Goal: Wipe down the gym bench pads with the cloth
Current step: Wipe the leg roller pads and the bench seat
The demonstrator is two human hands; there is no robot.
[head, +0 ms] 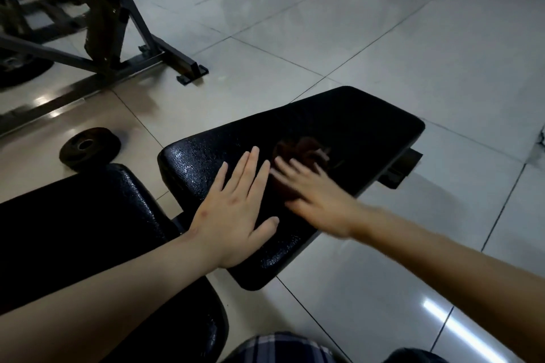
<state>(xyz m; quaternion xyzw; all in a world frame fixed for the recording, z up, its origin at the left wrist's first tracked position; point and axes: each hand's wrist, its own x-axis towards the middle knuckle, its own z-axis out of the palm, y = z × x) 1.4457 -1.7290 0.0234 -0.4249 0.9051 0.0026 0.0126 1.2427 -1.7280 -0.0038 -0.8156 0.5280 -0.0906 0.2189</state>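
- Glossy pale floor tiles [383,38] fill the room, with a dark machine frame [132,29] at the far left and a weight plate [88,146] flat on the floor beside the bench.
- Hard to make out: the cloth [298,146] is a dark reddish-brown patch, barely lighter than the black pad beneath it. Its outline is lost in blur, and most of it is covered by the right hand.
- The right hand [315,197] is smeared by blur. Its fingers look spread and fairly straight, lying on top of the cloth; whether the thumb tucks under cannot be told.
- Cut off: the larger pad [73,215] runs out of view at the left and bottom edges. A bracket [402,166] shows only partly under the smaller pad's far end. Plaid fabric [280,348] sits at the bottom edge.
- The smaller pad [339,115] has its long axis running from the gap between the two pads, at lower left, away toward upper right.
- The cloth sits around the pad's middle, nearer the right long edge.
- Pad surface: black, pebbled, and shiny near the corner by the weight plate.
- The left hand [236,209] lies flat, palm down, at the pad's near end. Its fingers are straight and close together with the thumb held apart, and its fingertips are just beside the cloth.
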